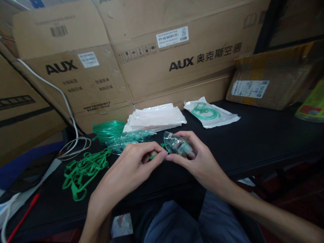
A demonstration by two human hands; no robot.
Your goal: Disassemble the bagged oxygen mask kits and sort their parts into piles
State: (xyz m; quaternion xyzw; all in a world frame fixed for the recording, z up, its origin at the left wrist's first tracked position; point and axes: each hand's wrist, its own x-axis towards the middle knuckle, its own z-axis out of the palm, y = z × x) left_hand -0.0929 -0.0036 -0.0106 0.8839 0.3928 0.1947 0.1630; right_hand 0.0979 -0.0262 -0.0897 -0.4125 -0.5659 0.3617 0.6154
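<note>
My right hand (193, 153) is wrapped round a clear green oxygen mask (174, 143), its pale connector pointing down and to the right. Close beside it, my left hand (144, 157) pinches a green elastic strap (152, 157) at the mask's near edge; most of this strap is hidden by the fingers. The fingertips of both hands meet there. More clear green masks (121, 141) lie just beyond my left hand. A tangled heap of green straps (86, 167) sits left of my left forearm, and coiled green tubing (108, 130) lies behind it.
A stack of white pouches (157, 116) lies at the back of the black table (253, 141). Right of it is a pouch with green tubing (211, 114). Large cardboard boxes (182, 50) wall off the back, a smaller carton (268, 87) stands right, and white cables (68, 104) run left.
</note>
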